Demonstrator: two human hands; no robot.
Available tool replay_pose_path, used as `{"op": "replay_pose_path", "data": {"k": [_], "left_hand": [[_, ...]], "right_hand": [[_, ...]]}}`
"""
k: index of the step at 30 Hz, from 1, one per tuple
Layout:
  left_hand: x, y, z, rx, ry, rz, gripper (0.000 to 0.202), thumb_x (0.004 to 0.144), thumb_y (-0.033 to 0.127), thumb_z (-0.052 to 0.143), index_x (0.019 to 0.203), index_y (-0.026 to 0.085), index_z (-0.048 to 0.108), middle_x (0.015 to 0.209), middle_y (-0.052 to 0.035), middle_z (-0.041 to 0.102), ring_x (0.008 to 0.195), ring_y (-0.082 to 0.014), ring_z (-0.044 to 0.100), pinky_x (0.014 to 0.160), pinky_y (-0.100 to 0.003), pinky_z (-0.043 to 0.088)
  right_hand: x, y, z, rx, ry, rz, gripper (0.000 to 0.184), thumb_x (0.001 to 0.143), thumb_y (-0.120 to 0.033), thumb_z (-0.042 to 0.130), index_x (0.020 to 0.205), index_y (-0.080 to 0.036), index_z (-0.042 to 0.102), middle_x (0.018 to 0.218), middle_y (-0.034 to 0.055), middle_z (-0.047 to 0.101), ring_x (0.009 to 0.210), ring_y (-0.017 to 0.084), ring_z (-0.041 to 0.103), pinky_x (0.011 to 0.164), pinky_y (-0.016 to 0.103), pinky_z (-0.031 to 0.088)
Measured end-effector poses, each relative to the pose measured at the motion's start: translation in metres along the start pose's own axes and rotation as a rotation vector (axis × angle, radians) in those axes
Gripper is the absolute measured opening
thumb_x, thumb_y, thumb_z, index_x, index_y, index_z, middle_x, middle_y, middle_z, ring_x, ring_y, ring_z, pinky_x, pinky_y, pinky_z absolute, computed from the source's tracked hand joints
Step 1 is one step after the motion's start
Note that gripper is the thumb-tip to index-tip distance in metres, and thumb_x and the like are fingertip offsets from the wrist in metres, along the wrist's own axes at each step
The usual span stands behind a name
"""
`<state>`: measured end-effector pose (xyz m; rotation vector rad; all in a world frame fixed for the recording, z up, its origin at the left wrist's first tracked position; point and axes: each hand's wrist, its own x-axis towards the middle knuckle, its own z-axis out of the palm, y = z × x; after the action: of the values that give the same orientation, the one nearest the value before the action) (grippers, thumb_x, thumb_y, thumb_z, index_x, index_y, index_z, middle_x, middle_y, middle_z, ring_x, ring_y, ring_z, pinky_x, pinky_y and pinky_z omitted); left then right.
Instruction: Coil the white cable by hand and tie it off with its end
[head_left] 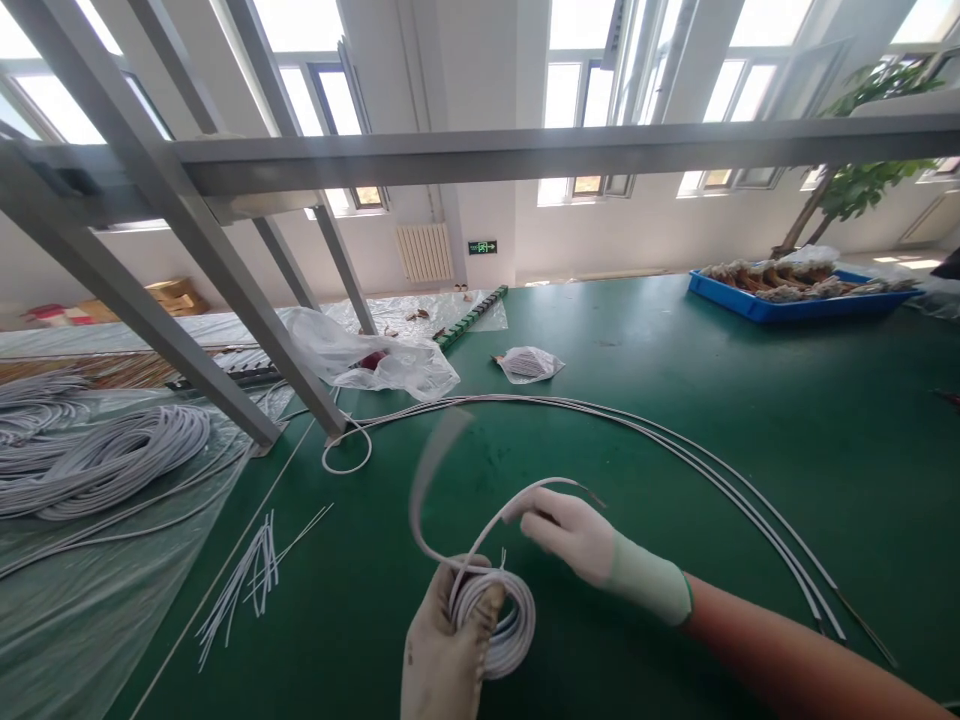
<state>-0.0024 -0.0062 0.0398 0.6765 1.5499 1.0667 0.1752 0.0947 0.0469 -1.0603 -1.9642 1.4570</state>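
on the green table, i see two gloved hands working one small white cable coil. my left hand, cut off by the frame's bottom edge, has its grip closed around the coil; my right hand pinches the coil's loose, motion-blurred end. three long cables arc beside them.

Left hand low at bottom edge, white glove, soiled, fingers curled up and closed, thumb pressed across top. Right hand just above and right of it, white glove with pale green cuff, palm down, fingertips pinched together, pointing left. Right forearm bare, running in from lower right corner. Hands near, not touching.
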Motion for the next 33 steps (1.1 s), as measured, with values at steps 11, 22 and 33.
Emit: {"op": "replay_pose_path", "data": {"k": [11,22,33], "left_hand": [[-0.007,0.008,0.002,-0.141,-0.164,-0.089,0.057,0.064,0.054,0.09,0.102,0.018,0.069,0.095,-0.0062,0.072,0.092,-0.0304,0.065,0.085,-0.045,0.054],[-0.006,-0.005,0.01,0.475,-0.117,0.334,0.025,0.092,0.041,0.058,0.104,0.028,0.076,0.104,-0.0099,0.074,0.101,-0.0344,0.068,0.091,-0.049,0.053],[-0.006,0.016,0.008,-0.135,-0.098,0.095,0.039,0.088,0.052,0.066,0.111,0.021,0.074,0.107,-0.013,0.08,0.099,-0.0317,0.076,0.089,-0.046,0.062]], "right_hand": [[-0.002,0.002,-0.002,-0.275,-0.127,-0.513,0.025,0.102,-0.035,0.058,0.085,-0.019,0.065,0.083,0.0018,0.059,0.075,0.017,0.053,0.079,0.032,0.048],[-0.003,0.023,0.017,-0.194,-0.1,0.241,0.034,0.1,-0.032,0.047,0.07,-0.02,0.058,0.061,-0.0015,0.052,0.051,0.014,0.05,0.048,0.025,0.04],[-0.05,0.024,0.052,-1.068,0.107,-0.579,0.018,0.095,-0.018,0.055,0.112,-0.018,0.06,0.094,0.0065,0.067,0.07,0.022,0.052,0.059,0.037,0.031]]}}
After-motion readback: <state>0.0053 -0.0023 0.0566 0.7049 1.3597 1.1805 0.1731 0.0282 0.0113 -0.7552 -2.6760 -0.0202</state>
